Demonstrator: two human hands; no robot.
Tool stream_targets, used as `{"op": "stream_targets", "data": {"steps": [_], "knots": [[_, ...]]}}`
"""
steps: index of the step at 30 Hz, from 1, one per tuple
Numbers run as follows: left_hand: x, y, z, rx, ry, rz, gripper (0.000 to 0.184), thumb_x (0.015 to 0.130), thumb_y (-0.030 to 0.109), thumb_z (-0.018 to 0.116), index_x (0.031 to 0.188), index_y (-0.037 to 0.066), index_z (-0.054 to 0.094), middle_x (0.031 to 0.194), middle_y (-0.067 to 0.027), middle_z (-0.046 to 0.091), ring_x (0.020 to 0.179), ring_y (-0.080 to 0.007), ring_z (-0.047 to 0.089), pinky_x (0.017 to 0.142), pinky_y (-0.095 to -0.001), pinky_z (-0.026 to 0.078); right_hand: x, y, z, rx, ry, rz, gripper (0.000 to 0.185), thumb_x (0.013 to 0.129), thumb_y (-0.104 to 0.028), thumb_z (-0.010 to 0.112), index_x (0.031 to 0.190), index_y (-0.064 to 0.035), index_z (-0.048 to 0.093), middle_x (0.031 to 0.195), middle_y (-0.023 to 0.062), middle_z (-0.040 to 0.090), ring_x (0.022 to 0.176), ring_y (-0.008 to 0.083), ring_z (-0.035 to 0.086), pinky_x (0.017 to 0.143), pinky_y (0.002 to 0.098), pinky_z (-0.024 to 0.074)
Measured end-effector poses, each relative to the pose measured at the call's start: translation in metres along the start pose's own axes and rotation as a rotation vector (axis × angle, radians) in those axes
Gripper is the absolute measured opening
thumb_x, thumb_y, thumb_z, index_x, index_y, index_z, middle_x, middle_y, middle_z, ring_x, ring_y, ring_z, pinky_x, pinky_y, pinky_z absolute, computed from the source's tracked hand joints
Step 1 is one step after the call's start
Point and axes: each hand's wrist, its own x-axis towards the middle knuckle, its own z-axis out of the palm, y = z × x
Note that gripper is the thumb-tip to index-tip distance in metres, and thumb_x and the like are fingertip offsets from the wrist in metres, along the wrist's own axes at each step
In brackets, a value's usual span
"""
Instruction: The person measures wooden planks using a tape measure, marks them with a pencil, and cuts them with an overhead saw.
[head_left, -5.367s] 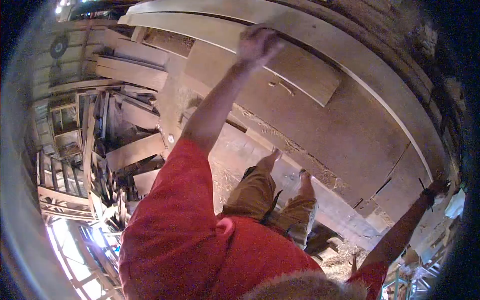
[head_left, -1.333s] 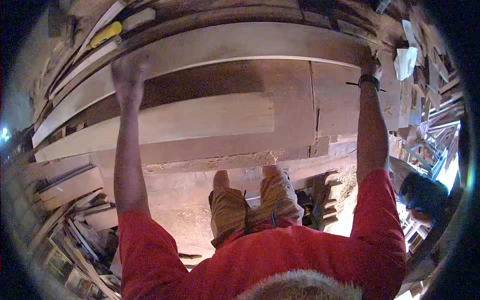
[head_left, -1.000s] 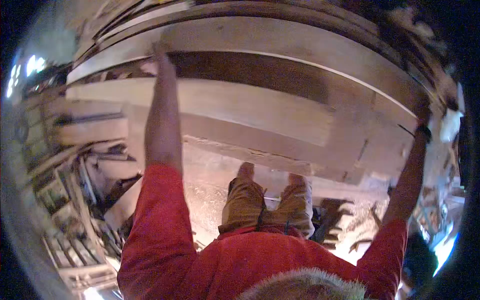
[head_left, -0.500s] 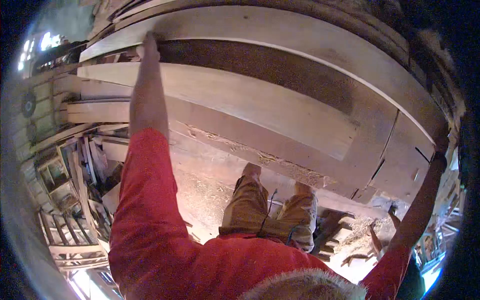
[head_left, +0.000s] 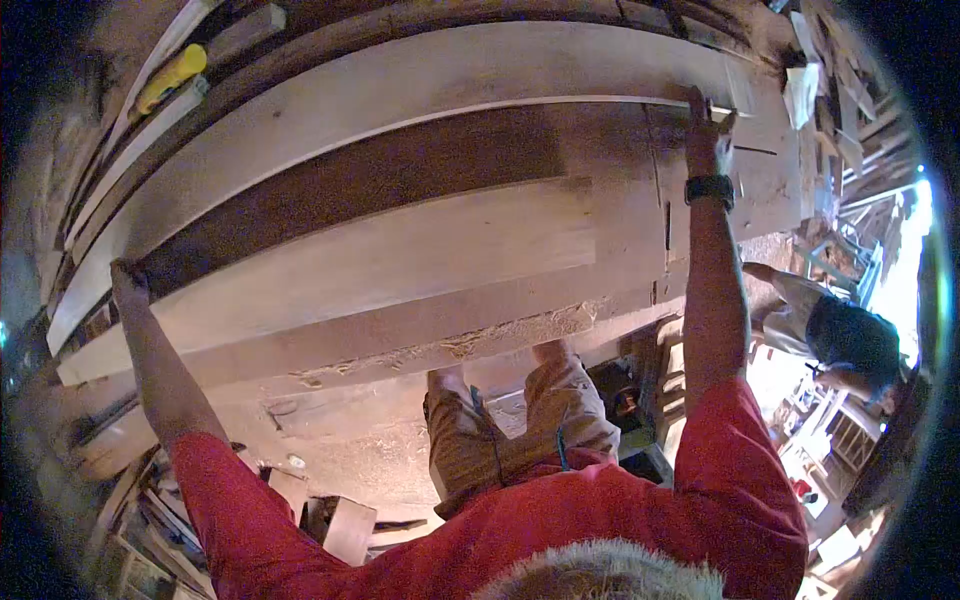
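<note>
A long pale board [head_left: 430, 80] curves across the bench through the fisheye view. My left hand [head_left: 130, 275] is at its near edge by the left end, with the fingers mostly hidden in shadow. At the board's right end is my right hand [head_left: 709, 135], wearing a dark wristband; its thumb and a finger show apart at the board's edge. A shorter pale board [head_left: 400, 255] lies nearer my body, with a dark shadowed strip between the two boards.
A yellow object [head_left: 172, 78] lies on planks at the upper left. Wood shavings [head_left: 460, 345] line the bench's near edge. Another person [head_left: 850, 335] is at the right. Scrap wood [head_left: 350, 530] lies at the lower left. A white sheet [head_left: 800, 95] is at the upper right.
The view has swung right, bringing the yellow object and the other person into sight. My left hand appears lower and further left; my right hand appears higher. Both stay near the long board's ends.
</note>
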Motion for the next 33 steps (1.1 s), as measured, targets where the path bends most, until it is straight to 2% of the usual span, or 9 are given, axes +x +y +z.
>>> {"op": "stream_targets", "data": {"steps": [4, 8, 13, 17, 19, 22, 24, 31, 33], "knots": [[0.021, -0.006, -0.014, 0.011, -0.247, -0.003, 0.038, 0.093, 0.045, 0.051, 0.099, 0.008, 0.059, 0.086, -0.0060, 0.060, 0.080, -0.0245, 0.058, 0.077, -0.0377, 0.049, 0.012, -0.049, -0.048, 0.273, -0.017, 0.331, 0.050, 0.097, -0.037, 0.044, 0.141, -0.0165, 0.033, 0.136, 0.0303, 0.042, 0.111, 0.0428, 0.055, 0.088, 0.0484, 0.0478], [0.079, -0.025, -0.043, -0.119, -0.302, -0.140, 0.043, 0.094, 0.046, 0.051, 0.112, 0.008, 0.059, 0.096, -0.0081, 0.064, 0.082, -0.0256, 0.061, 0.073, -0.0408, 0.053, 0.033, -0.070, -0.068, 0.804, 0.085, 0.764, 0.111, 0.074, -0.074, 0.055, 0.143, 0.0070, 0.026, 0.132, 0.0327, 0.047, 0.123, 0.0430, 0.048, 0.101, 0.0442, 0.0384], [-0.070, 0.029, 0.056, -0.091, -0.225, -0.159, 0.052, 0.092, 0.050, 0.054, 0.121, 0.007, 0.056, 0.102, -0.0083, 0.065, 0.082, -0.0208, 0.062, 0.069, -0.0336, 0.054, 0.048, -0.055, -0.052, 0.850, 0.106, 0.593, 0.058, 0.089, -0.042, 0.059, 0.131, -0.0029, 0.050, 0.123, 0.0237, 0.058, 0.108, 0.0372, 0.060, 0.098, 0.0394, 0.0454], [-0.060, 0.024, 0.050, -0.116, -0.095, -0.094, 0.049, 0.092, 0.049, 0.056, 0.118, 0.007, 0.057, 0.093, -0.0051, 0.064, 0.075, -0.0143, 0.060, 0.061, -0.0261, 0.051, 0.052, -0.011, 0.022, -0.155, 0.373, -0.147, 0.049, 0.089, -0.042, 0.059, 0.122, -0.0057, 0.058, 0.112, 0.0197, 0.065, 0.094, 0.0322, 0.064, 0.082, 0.0352, 0.0519], [0.007, -0.011, 0.006, -0.033, -0.166, 0.038, 0.042, 0.092, 0.046, 0.058, 0.111, 0.008, 0.060, 0.089, -0.0039, 0.063, 0.073, -0.0138, 0.059, 0.060, -0.0260, 0.050, 0.051, -0.034, -0.013, 1.095, 0.044, 0.598, 0.039, 0.096, -0.023, 0.053, 0.131, -0.0048, 0.051, 0.120, 0.0179, 0.062, 0.106, 0.0308, 0.061, 0.086, 0.0362, 0.0507], [-0.007, -0.002, 0.011, -0.140, -0.174, 0.010, 0.028, 0.091, 0.039, 0.063, 0.097, 0.012, 0.063, 0.081, -0.0012, 0.061, 0.068, -0.0113, 0.056, 0.055, -0.0237, 0.047, 0.047, -0.030, -0.013, 0.520, 0.346, 0.199, 0.061, 0.088, -0.050, 0.061, 0.129, -0.0054, 0.055, 0.095, 0.0115, 0.071, 0.080, 0.0189, 0.067, 0.067, 0.0334, 0.0512], [-0.040, 0.016, 0.031, -0.222, -0.114, -0.061, 0.024, 0.090, 0.036, 0.065, 0.093, 0.013, 0.063, 0.079, -0.0004, 0.060, 0.066, -0.0103, 0.055, 0.054, -0.0226, 0.047, 0.047, -0.037, -0.012, 1.030, 0.125, 0.622, 0.063, 0.086, -0.049, 0.063, 0.131, -0.0058, 0.054, 0.095, 0.0111, 0.071, 0.079, 0.0163, 0.066, 0.067, 0.0312, 0.0519], [-0.002, -0.002, 0.005, -0.185, -0.153, -0.036, 0.026, 0.091, 0.033, 0.062, 0.101, 0.009, 0.061, 0.090, -0.0038, 0.061, 0.075, -0.0145, 0.055, 0.070, -0.0284, 0.050, 0.043, -0.039, -0.012, 1.002, 0.034, 0.760, 0.061, 0.090, -0.044, 0.059, 0.131, 0.0010, 0.052, 0.113, 0.0193, 0.066, 0.091, 0.0250, 0.067, 0.073, 0.0355, 0.0526], [0.022, -0.015, 0.001, -0.156, -0.314, -0.016, 0.034, 0.095, 0.034, 0.053, 0.113, 0.005, 0.057, 0.101, -0.0078, 0.061, 0.086, -0.0187, 0.057, 0.077, -0.0310, 0.051, 0.044, -0.019, 0.003, 0.645, 0.200, 0.325, 0.061, 0.089, -0.042, 0.061, 0.132, 0.0010, 0.051, 0.110, 0.0171, 0.068, 0.092, 0.0209, 0.066, 0.075, 0.0328, 0.0518]]}}
